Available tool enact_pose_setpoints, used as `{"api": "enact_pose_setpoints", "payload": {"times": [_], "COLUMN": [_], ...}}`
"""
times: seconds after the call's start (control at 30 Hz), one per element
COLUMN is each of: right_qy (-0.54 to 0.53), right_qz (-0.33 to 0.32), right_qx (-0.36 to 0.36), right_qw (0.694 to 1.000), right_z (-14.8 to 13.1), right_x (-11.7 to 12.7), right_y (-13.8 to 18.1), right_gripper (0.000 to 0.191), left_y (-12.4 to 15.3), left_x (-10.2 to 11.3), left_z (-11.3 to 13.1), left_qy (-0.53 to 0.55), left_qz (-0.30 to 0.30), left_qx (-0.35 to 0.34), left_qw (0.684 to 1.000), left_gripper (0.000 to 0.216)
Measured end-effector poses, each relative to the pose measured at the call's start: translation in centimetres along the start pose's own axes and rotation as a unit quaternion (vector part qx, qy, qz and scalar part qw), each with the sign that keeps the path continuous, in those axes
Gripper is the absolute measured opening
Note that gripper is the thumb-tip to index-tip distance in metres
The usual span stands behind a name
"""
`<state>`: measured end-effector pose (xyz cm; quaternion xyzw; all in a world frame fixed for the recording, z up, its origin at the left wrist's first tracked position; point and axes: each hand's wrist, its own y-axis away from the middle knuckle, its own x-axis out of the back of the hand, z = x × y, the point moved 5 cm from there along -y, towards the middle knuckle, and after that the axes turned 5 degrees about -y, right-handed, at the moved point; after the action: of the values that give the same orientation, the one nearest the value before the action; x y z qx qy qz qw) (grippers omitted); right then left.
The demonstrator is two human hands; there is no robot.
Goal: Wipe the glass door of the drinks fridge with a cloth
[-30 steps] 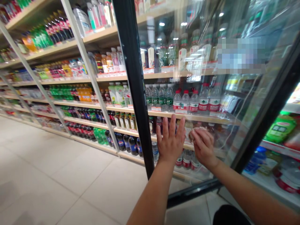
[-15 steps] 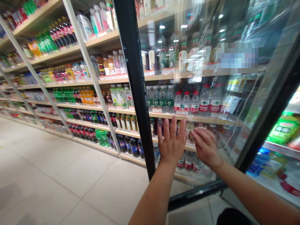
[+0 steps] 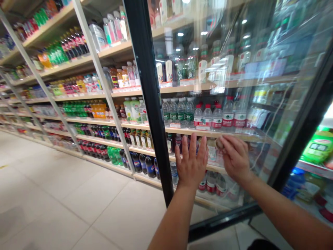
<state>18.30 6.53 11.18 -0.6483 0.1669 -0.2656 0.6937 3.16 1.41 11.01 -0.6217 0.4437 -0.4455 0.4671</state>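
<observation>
A black-framed glass door [image 3: 148, 90] stands in front of me. Against its pane my left hand [image 3: 191, 163] lies flat, the fingers spread and pointing up, with nothing held. Just to its right, my right hand [image 3: 235, 156] is closed in a pinch on a small round brownish thing [image 3: 220, 143], which is at the glass. What it is exactly I cannot make out. Through the pane show red-capped water bottles [image 3: 207, 116] on a shelf above the hands, and more bottles [image 3: 211, 180] behind and below them.
Long shelves [image 3: 99, 140] of drink bottles run away to the left behind a white upright post [image 3: 100, 76]. Pale floor tiles [image 3: 65, 194] stretch along the front. At the right, past the door's frame, a green package [image 3: 318, 147] rests on a lit shelf. A white cord [image 3: 275, 116] shows through the glass.
My right hand has moved a little right and up across the pane with the small round thing, widening the gap to my left hand. The left hand stays flat; the view has shifted slightly.
</observation>
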Motion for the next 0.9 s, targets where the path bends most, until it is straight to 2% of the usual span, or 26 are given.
{"api": "enact_pose_setpoints", "payload": {"times": [0.07,0.13,0.33,0.43,0.57,0.67,0.73,0.8,0.9], "right_qy": [0.007,0.012,0.011,0.026,0.050,0.046,0.037,0.032,0.042], "right_qz": [0.036,0.047,-0.038,-0.017,0.034,0.017,-0.019,-0.047,-0.024], "right_qx": [-0.028,-0.034,0.032,0.036,-0.005,-0.010,0.003,0.020,0.009], "right_qw": [0.999,0.998,0.999,0.999,0.998,0.999,0.999,0.998,0.999], "right_z": [0.8,0.9,-1.3,-0.5,0.8,0.0,-0.8,-1.1,0.0], "right_x": [0.4,0.2,-1.3,-0.9,-0.1,-0.3,-0.7,-0.9,-0.4], "right_y": [-1.5,-1.6,3.5,1.9,-0.4,2.0,4.3,5.1,2.7], "right_gripper": [0.063,0.063,0.072,0.069,0.066,0.067,0.069,0.071,0.068], "left_y": [0.0,0.0,0.0,0.0,-0.1,-0.1,-0.1,-0.1,-0.1], "left_x": [0.0,0.1,0.0,-0.1,-0.1,0.1,0.1,0.1,0.0], "left_z": [0.0,0.0,-0.1,-0.1,-0.1,0.0,0.0,-0.1,-0.1], "left_qy": [-0.002,-0.003,-0.002,-0.003,-0.004,-0.002,-0.004,-0.006,-0.005], "left_qz": [0.003,0.006,-0.002,-0.002,-0.005,-0.002,-0.002,-0.005,-0.008], "left_qx": [0.000,0.000,-0.003,-0.003,-0.001,0.001,0.000,-0.001,-0.004], "left_qw": [1.000,1.000,1.000,1.000,1.000,1.000,1.000,1.000,1.000], "left_gripper": [0.065,0.066,0.065,0.064,0.063,0.064,0.064,0.064,0.065]}}
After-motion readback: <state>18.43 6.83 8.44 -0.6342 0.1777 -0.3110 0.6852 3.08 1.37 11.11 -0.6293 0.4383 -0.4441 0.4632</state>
